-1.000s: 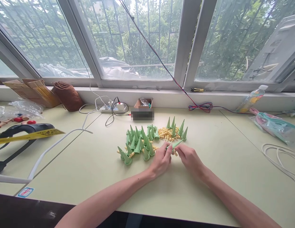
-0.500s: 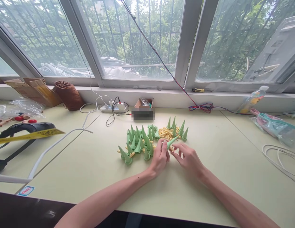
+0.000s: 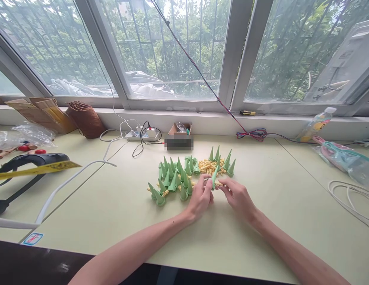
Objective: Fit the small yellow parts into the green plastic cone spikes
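My left hand (image 3: 203, 194) is closed around the lower part of a green cone (image 3: 215, 174), whose tip points up. Between the thumb and fingers of my right hand (image 3: 235, 194) is a small yellow peg-like piece (image 3: 219, 183), pressed against the cone's side near its base. Left of my hands, several green cones (image 3: 172, 182) stand close together, some with yellow pieces sticking out at the bottom. Behind my hands lies a heap of small yellow pieces (image 3: 204, 165), and a few more green cones (image 3: 231, 168) stand around it.
A small open box (image 3: 174, 129) and a power strip (image 3: 132, 135) sit by the window sill. Bundled wires (image 3: 255, 134), a bottle (image 3: 316, 124) and a plastic bag (image 3: 345, 158) are on the right. At left lie a black headset-like object (image 3: 44, 159) and a white cable (image 3: 62, 188).
The held cone has turned from leaning right to nearly upright. My right fingers have closed on the yellow piece at its side. The standing cones have not moved.
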A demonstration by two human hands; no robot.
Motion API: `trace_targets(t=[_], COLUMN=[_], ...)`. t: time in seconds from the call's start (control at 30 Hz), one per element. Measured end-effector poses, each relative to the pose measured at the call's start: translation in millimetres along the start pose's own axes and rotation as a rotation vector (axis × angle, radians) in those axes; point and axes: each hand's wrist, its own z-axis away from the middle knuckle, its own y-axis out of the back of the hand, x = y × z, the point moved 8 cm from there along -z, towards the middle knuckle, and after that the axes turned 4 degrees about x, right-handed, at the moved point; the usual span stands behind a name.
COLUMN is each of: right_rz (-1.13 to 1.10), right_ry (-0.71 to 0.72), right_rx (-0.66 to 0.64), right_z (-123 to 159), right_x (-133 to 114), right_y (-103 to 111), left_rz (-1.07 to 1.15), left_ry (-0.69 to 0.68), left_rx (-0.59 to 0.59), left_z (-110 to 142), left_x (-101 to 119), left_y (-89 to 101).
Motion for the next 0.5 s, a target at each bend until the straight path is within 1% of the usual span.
trace_targets(t=[0.23, 0.5], right_rz=[-0.013, -0.022], right_ry=[-0.02, -0.026], right_rx=[-0.009, -0.002], right_z=[2.0, 1.4], right_x=[3.6, 4.0], right_y=[-1.4, -0.2], left_rz=[0.02, 0.041], left_ry=[-0.01, -0.035], left_rx=[-0.012, 0.001], left_z=[-1.0, -1.0], left_x=[-1.2, -2.3], left_y=[-0.1, 0.9])
